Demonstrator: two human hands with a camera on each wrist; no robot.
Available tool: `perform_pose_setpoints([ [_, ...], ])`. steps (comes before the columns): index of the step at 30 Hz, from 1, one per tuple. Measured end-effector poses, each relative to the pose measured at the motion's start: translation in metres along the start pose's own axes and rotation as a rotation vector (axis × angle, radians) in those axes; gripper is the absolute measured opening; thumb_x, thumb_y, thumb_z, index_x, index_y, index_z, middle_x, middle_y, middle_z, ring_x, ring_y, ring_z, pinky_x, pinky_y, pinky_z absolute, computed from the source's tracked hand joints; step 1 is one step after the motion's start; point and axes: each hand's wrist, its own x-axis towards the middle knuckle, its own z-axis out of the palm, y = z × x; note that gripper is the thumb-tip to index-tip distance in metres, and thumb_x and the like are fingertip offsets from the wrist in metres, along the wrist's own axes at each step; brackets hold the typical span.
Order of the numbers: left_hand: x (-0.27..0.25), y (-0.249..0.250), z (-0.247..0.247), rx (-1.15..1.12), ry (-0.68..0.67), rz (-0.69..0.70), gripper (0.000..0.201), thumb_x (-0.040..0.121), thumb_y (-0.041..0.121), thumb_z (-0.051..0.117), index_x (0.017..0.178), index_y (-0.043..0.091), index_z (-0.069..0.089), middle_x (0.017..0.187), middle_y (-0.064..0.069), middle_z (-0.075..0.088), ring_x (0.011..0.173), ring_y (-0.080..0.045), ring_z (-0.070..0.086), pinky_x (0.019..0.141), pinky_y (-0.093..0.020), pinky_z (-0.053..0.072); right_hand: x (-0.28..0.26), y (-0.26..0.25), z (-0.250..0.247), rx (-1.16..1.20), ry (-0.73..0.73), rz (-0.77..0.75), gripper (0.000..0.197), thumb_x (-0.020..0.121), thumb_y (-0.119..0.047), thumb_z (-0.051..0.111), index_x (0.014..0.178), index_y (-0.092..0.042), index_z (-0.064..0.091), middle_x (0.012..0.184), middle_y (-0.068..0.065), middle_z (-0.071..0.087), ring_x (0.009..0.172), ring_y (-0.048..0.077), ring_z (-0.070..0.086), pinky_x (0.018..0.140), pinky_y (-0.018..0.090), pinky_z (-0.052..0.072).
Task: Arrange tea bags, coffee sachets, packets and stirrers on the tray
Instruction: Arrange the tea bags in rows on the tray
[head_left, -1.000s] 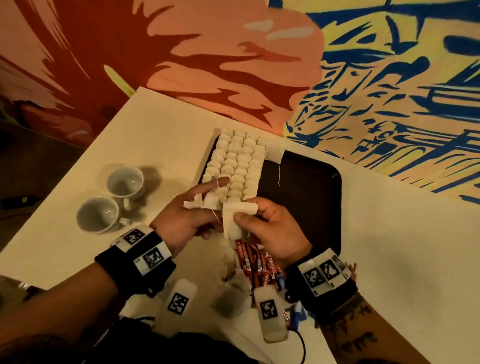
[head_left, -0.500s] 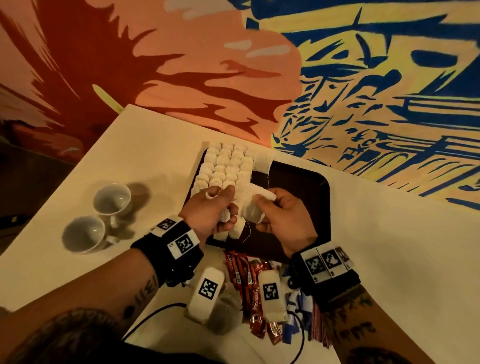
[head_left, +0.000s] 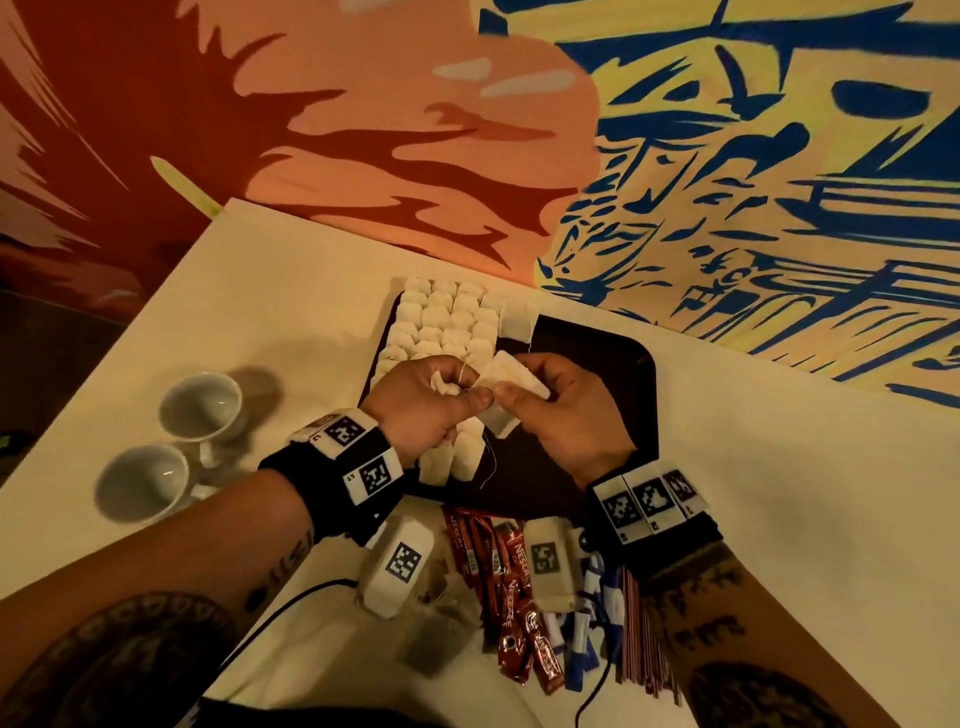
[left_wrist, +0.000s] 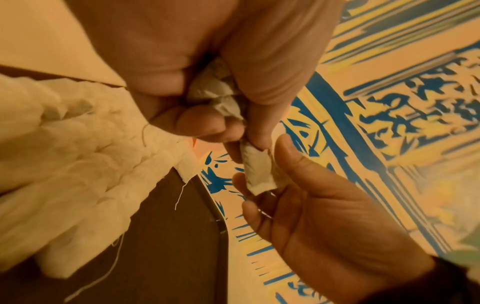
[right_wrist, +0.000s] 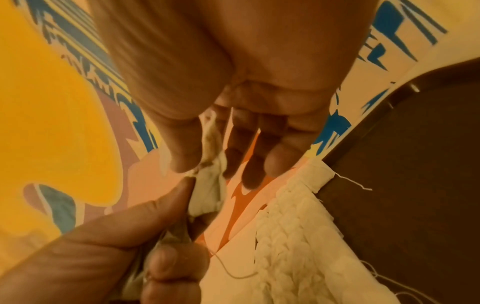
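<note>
A: Nearest in, coffee sachets (head_left: 511, 587) wait on the worktop (head_left: 779, 519) at six o'clock. Above them the left hand (head_left: 423, 402) has crumpled paper balled in its curled fingers (left_wrist: 207, 125).

B: And the right hand (head_left: 563, 410) pinches the tea bag (head_left: 511, 387), thumb against fingertips.

A: Its long axis runs five to eleven, over the tray (head_left: 613, 364). Open tray lies at three o'clock, so the right hand looks nearer.

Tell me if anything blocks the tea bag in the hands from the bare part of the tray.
Nothing visible does. Both the left hand and right hand pinch the tea bag above the tray. The rows of tea bags fill its left side; the dark right side lies bare beside them.
</note>
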Motion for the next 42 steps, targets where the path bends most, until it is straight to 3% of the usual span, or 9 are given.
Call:
perform_pose_setpoints([
  [3,0.002,-0.003,-0.004,0.127,-0.039,0.026,0.014,0.084,0.029,0.078,0.079,0.023,0.066,0.052,0.007,0.056,0.042,-0.008,0.048,0.041,-0.015,0.037,0.005,0.006,-0.001,-0.116,-0.072,-0.009,0.011,0.09,-0.02,0.072,0.091,-0.032,0.071,0.075,-0.015,0.071,0.066,-0.003,0.064,0.061,0.015,0.047],
  [6,0.004,-0.011,-0.013,0.115,0.01,-0.017,0.012,0.082,0.03,0.079,0.084,0.022,0.071,0.074,0.01,0.069,0.05,-0.004,0.054,0.053,-0.02,0.044,0.012,0.021,-0.009,-0.271,-0.063,0.043,0.004,0.092,-0.028,0.07,0.089,-0.031,0.072,0.075,-0.01,0.071,0.066,0.007,0.065,0.062,0.029,0.054],
  [11,0.012,-0.026,-0.04,-0.255,0.136,-0.233,0.01,0.084,0.016,0.076,0.089,0.014,0.068,0.074,-0.005,0.065,0.059,-0.015,0.05,0.05,-0.024,0.04,0.038,0.054,-0.038,-0.506,0.007,0.153,0.002,0.093,-0.03,0.066,0.094,-0.031,0.066,0.09,-0.008,0.068,0.084,0.009,0.065,0.07,0.026,0.051],
  [15,0.018,-0.023,-0.05,-0.451,0.077,-0.287,0.011,0.091,0.008,0.056,0.096,0.014,0.065,0.08,-0.006,0.064,0.06,-0.016,0.054,0.051,-0.023,0.04,0.067,0.065,-0.044,-0.692,-0.174,0.22,0.008,0.094,-0.029,0.063,0.088,-0.034,0.062,0.088,-0.006,0.066,0.082,0.012,0.063,0.063,0.021,0.046],
  [19,0.022,-0.008,-0.047,-0.558,-0.027,-0.229,0.021,0.092,-0.002,0.046,0.092,0.013,0.062,0.076,-0.006,0.064,0.057,-0.016,0.054,0.05,-0.023,0.042,0.104,0.067,-0.036,-0.826,-0.324,0.261,0.009,0.093,-0.03,0.062,0.099,-0.027,0.068,0.1,-0.002,0.068,0.093,0.015,0.064,0.082,0.033,0.056],
  [23,0.029,-0.004,-0.034,-0.475,-0.012,-0.199,0.026,0.093,-0.009,0.054,0.111,0.009,0.059,0.081,-0.011,0.071,0.062,-0.019,0.06,0.054,-0.026,0.055,0.138,0.068,-0.031,-0.856,-0.223,0.23,0.011,0.092,-0.031,0.065,0.101,-0.025,0.066,0.102,-0.001,0.067,0.095,0.017,0.063,0.075,0.028,0.047],
  [28,0.041,-0.008,-0.029,-0.483,0.034,-0.262,0.03,0.087,-0.006,0.067,0.114,0.006,0.06,0.091,-0.018,0.075,0.071,-0.023,0.064,0.069,-0.034,0.06,0.172,0.067,-0.026,-0.937,-0.196,0.223,0.025,0.092,-0.036,0.062,0.108,-0.018,0.068,0.108,0.003,0.065,0.102,0.022,0.061,0.082,0.03,0.046],
  [32,0.048,-0.011,-0.028,-0.532,0.06,-0.284,0.033,0.083,-0.003,0.072,0.113,0.005,0.061,0.073,-0.01,0.07,0.067,-0.023,0.064,0.064,-0.03,0.061,0.192,0.07,-0.026,-0.943,-0.189,0.229,0.029,0.087,-0.041,0.072,0.106,-0.019,0.071,0.109,0.003,0.068,0.101,0.022,0.061,0.085,0.03,0.048],
  [42,0.058,-0.022,-0.027,-0.545,0.067,-0.326,0.032,0.081,-0.003,0.074,0.109,0.003,0.062,0.071,-0.006,0.072,0.068,-0.025,0.069,0.062,-0.031,0.061,0.225,0.073,-0.024,-0.963,-0.15,0.208,0.028,0.077,-0.036,0.084,0.093,-0.026,0.063,0.098,-0.005,0.063,0.094,0.016,0.059,0.082,0.027,0.045],
])
